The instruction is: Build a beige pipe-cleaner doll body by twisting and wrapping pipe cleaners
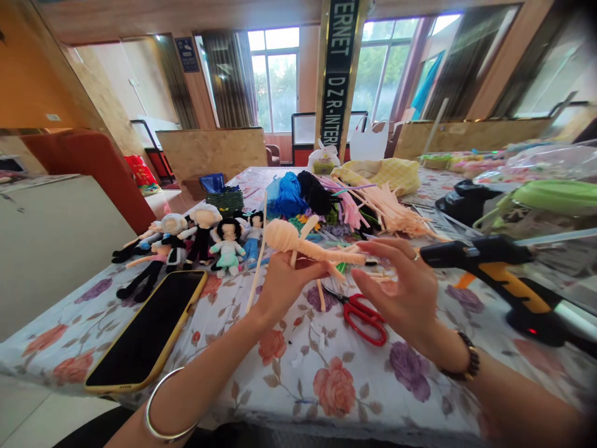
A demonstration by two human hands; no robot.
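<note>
A peach doll figure (317, 251) of wound pipe cleaners, with a round head and thin limbs, lies sideways above the table. My left hand (286, 286) is closed around its body from below. At the limb end on the right is my right hand (405, 289), thumb and fingers apart; whether a fingertip touches the limb I cannot tell. Beneath the hands, red-handled scissors (366, 317) lie on the flowered tablecloth (308, 367), blades partly hidden. A loose peach pipe cleaner (255, 274) slants up just left of the doll.
Finished dolls (228, 246) sit at the left, behind a yellow-cased phone (149, 330). Bundles of pipe cleaners (289, 194) lie at the back. A black and yellow glue gun (494, 274) stands at right, red light showing, near a green bag (550, 199).
</note>
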